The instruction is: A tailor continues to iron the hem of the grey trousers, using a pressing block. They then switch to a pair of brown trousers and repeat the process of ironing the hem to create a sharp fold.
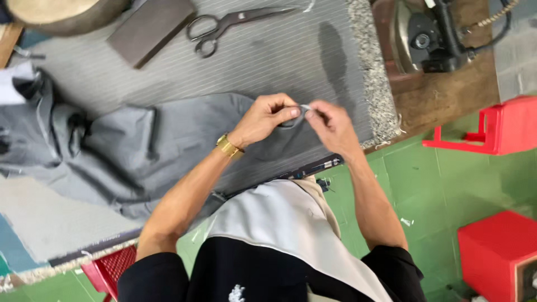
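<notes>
Both hands work one spot: left hand (267, 118) and right hand (330, 124) pinch closed on the grey garment's (162, 146) edge, mid-adjustment by my read; most cloth lies spread on the padded table (268, 56). Beyond, scissors (235, 25) untouched.
</notes>
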